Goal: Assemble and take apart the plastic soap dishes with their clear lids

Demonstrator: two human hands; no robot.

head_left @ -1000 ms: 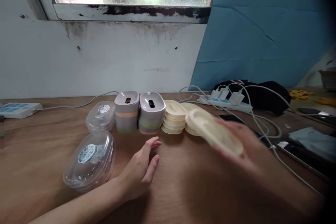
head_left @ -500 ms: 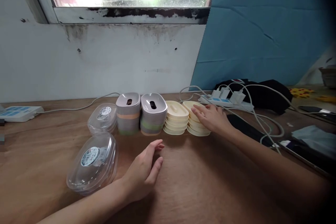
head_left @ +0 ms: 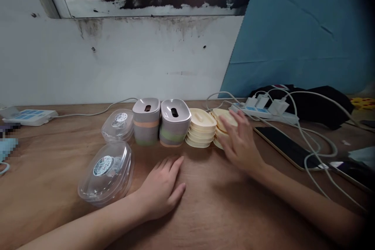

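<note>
My right hand (head_left: 241,144), a little blurred, is at the front right of the right stack of cream plastic lids (head_left: 219,114) with its fingers spread. It hides part of that stack; whether the fingertips touch it I cannot tell. Beside it stands another stack of cream lids (head_left: 201,129). Flat on the wooden table rests my left hand (head_left: 164,187), holding nothing. Behind it are two stacks of grey slotted plastic pieces, one with an orange layer (head_left: 146,123), the other with a green layer (head_left: 175,127). Clear plastic containers (head_left: 117,127) with round stickers sit left, a nearer pile (head_left: 105,175) by my left forearm.
On the right lie a phone (head_left: 283,146), white cables (head_left: 301,125) and a power strip (head_left: 281,117) with chargers. Black cloth (head_left: 325,105) is heaped behind them. Another power strip (head_left: 32,117) lies far left. The wall (head_left: 131,62) bounds the table's back.
My right hand has drawn back from the top of the right lid stack toward me. My left hand has flattened onto the table. The view has shifted slightly.
</note>
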